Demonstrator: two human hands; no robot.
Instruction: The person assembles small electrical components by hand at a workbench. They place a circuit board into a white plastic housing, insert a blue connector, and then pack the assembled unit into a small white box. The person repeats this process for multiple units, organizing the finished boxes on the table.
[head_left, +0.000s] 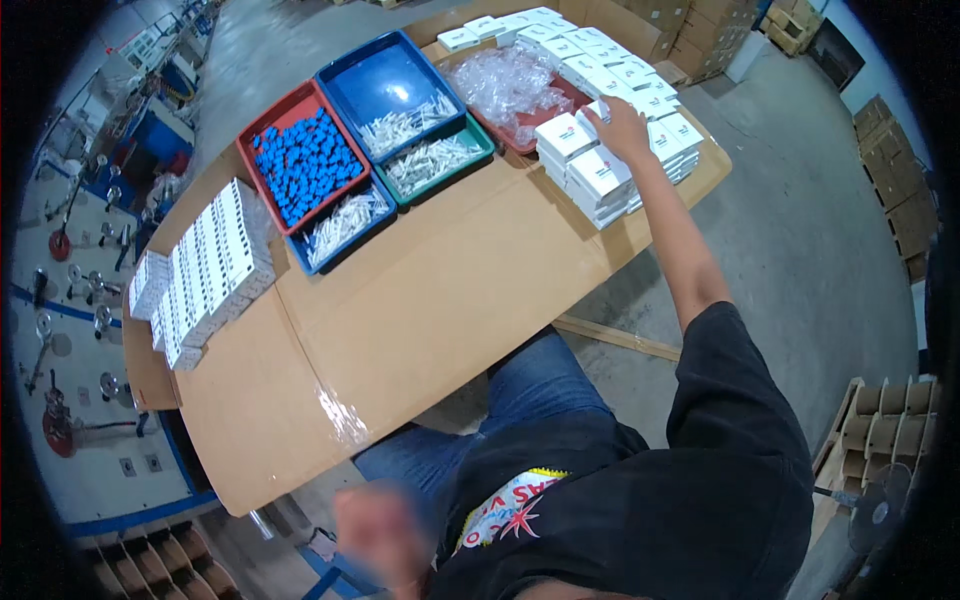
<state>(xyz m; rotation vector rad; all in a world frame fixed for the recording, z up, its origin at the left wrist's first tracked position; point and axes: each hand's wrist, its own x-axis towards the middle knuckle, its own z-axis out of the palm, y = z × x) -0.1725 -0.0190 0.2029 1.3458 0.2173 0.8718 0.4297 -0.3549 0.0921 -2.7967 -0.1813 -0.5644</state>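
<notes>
Showing only as a blur at the near side, the left hand (385,530) has a grip I cannot tell. Beyond is the brown cardboard tabletop (400,310), with a red rectangular plastic tray (285,112) of small blue pieces (305,165) toward its far left. At far right, the right hand (625,132) bends its fingers against the stacked flat white cardboard boxes (602,172); whether it grips one, I cannot tell.
</notes>
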